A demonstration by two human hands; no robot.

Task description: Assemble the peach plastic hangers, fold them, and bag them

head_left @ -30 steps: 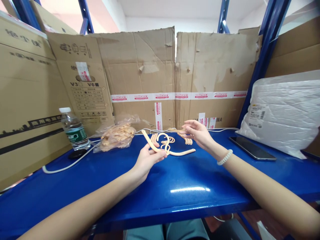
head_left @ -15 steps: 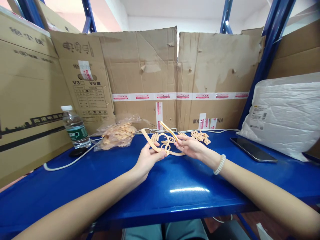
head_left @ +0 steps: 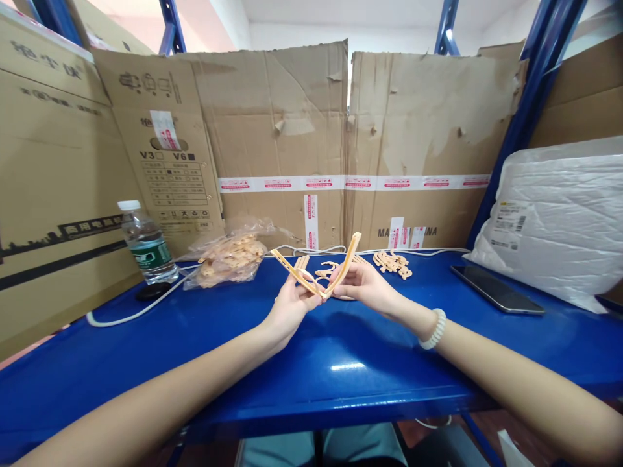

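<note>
My left hand [head_left: 291,307] is closed on a curved light-wood strip [head_left: 287,264] that leans up to the left. My right hand [head_left: 366,287] grips another wooden strip [head_left: 351,251], which rises to the right. The lower ends of both strips meet between my fingertips in a V shape; whether they are joined I cannot tell. Behind them on the blue table [head_left: 233,363] lie curved wooden pieces [head_left: 327,267], partly hidden by my hands, and straight strips [head_left: 302,262]. A pile of small wooden pieces [head_left: 393,263] sits beyond my right hand.
At the left stand a clear plastic bag of wooden pieces [head_left: 228,259], a water bottle [head_left: 150,250] and a black round object [head_left: 152,292]. A phone [head_left: 496,290] and a white wrapped package [head_left: 555,220] lie right. A white cable [head_left: 117,322] crosses the table; cardboard [head_left: 272,149] walls the back.
My right hand has turned its strip, which leaned left and now leans right. Its lower end has come down to meet the left strip's end. The left strip has also turned slightly.
</note>
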